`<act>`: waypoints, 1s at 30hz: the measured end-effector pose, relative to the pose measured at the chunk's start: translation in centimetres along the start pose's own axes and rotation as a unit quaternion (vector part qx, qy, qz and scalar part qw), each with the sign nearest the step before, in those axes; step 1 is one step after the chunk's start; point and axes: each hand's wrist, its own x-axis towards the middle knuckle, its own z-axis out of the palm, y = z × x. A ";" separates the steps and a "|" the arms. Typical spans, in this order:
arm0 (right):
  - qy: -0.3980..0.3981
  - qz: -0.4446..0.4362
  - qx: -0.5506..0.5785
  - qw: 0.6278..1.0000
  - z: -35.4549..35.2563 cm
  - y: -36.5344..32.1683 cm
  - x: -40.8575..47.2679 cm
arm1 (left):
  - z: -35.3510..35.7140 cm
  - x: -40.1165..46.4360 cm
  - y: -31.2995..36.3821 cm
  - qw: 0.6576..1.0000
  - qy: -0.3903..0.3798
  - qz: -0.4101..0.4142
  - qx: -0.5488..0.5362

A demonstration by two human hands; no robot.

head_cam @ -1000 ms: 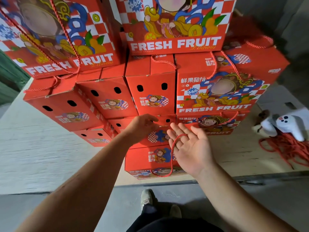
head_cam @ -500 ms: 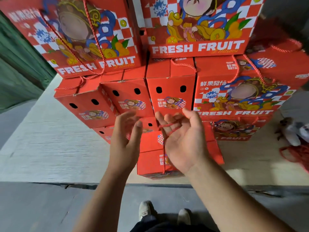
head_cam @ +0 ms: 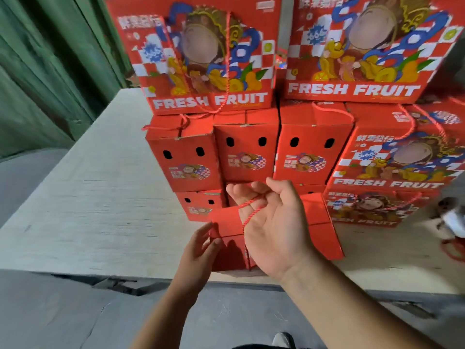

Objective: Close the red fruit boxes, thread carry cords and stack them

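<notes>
Here, cord: the red carry cord (head_cam: 251, 210) ran lengthwise across the right hand (head_cam: 274, 227), fingers loosely curled under it.
Box: the red box (head_cam: 226, 222) hung directly below.
Left hand (head_cam: 201, 250): nearer, fingers straight, touching its side.

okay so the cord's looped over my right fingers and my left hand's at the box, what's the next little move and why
Probably lift the box by the red cord: the cord crosses the right hand's curled fingers and runs down to the box, while the left hand touches its near corner, steadying it.
</notes>
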 end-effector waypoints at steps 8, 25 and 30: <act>-0.005 0.006 -0.059 0.998 8.2 12.8 1.8 | -14.5 -0.6 -1.5 1.000 0.008 -0.004 -0.020; -0.127 0.081 -0.426 0.892 24.4 28.0 15.0 | -36.6 9.1 -1.3 0.961 0.260 -0.016 -0.096; -0.017 0.013 -0.498 0.867 24.6 23.4 22.5 | -32.0 15.3 0.1 0.995 0.075 -0.059 0.006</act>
